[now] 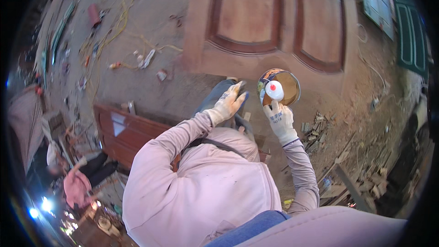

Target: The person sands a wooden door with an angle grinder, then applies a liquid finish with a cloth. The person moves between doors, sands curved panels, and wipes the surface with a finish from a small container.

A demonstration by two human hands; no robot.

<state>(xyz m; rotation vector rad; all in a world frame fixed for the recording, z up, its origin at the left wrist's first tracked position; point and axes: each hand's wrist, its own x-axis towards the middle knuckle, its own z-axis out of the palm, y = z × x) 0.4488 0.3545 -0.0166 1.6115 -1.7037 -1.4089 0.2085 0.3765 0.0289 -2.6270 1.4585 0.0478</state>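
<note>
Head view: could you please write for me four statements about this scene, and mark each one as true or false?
1. The right hand is at the near rim of the bucket. True.
2. The left hand is bare. False: it wears a whitish glove.
3. The white bottle has a green tip. False: the tip is red.
4. A yellow cord lies left of the large paneled wooden door. True.

The left hand has a glove on, and its fingers are spread, a bit blurry, pointing to 1 o'clock. The left elbow is bent. The right hand, gloved too, is back-side up, its fingers pointing to 11 o'clock. The right forearm also points near 11 o'clock.
</note>
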